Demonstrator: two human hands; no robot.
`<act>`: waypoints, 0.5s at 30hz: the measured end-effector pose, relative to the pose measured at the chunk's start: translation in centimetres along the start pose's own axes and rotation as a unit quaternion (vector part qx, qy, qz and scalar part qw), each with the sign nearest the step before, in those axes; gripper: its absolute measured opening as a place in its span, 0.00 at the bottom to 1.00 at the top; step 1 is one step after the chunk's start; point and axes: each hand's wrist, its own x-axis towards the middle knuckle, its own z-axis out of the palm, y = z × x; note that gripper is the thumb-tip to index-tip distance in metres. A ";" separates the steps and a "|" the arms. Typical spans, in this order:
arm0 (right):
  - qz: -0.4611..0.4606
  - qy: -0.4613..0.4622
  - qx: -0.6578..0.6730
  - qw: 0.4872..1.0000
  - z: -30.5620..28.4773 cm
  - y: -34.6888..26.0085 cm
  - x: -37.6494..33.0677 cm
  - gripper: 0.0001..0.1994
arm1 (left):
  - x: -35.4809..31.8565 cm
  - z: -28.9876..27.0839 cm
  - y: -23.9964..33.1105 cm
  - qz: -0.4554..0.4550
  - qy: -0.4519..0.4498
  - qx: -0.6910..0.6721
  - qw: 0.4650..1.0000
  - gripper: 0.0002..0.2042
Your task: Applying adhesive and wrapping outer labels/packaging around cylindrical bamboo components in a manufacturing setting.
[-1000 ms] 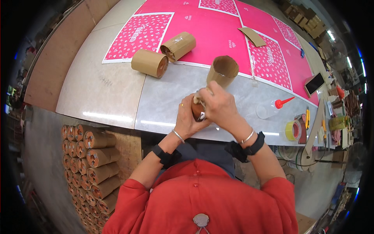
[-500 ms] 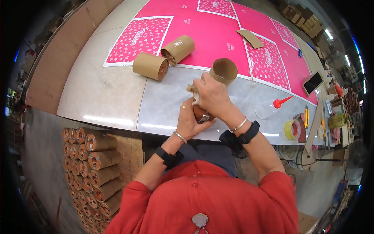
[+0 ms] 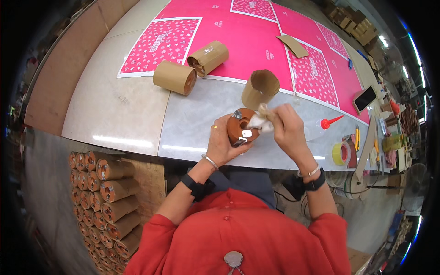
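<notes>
Beside the upright cardboard tube (image 3: pixel 260 88), the left hand (image 3: pixel 223 143) grips a brown disc (image 3: pixel 242 129) (centre hole visible) while the right hand (image 3: pixel 285 126) pinches a white cloth (image 3: pixel 259 122) against it.

We saw the left hand (image 3: pixel 223 143) gripping a round brown disc (image 3: pixel 241 127) with a hole in its middle, while the right hand (image 3: pixel 286 130) pressed a white cloth (image 3: pixel 259 121) on it. An upright cardboard tube (image 3: pixel 260 88) stood just behind, on the grey table (image 3: pixel 114 114).
</notes>
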 end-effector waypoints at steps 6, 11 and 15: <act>-0.019 -0.026 0.057 0.998 1.2 -3.8 -1.9 0.09 | -0.5 -0.2 -0.5 -0.041 -0.012 -0.009 0.999 0.41; 0.181 -0.061 0.245 0.950 -2.5 -2.1 -6.9 0.06 | -0.4 0.0 0.1 -0.044 -0.021 -0.012 0.999 0.41; 0.288 -0.094 0.230 0.925 -3.3 1.6 -9.0 0.07 | -0.8 0.0 -0.4 -0.048 -0.022 -0.007 0.999 0.45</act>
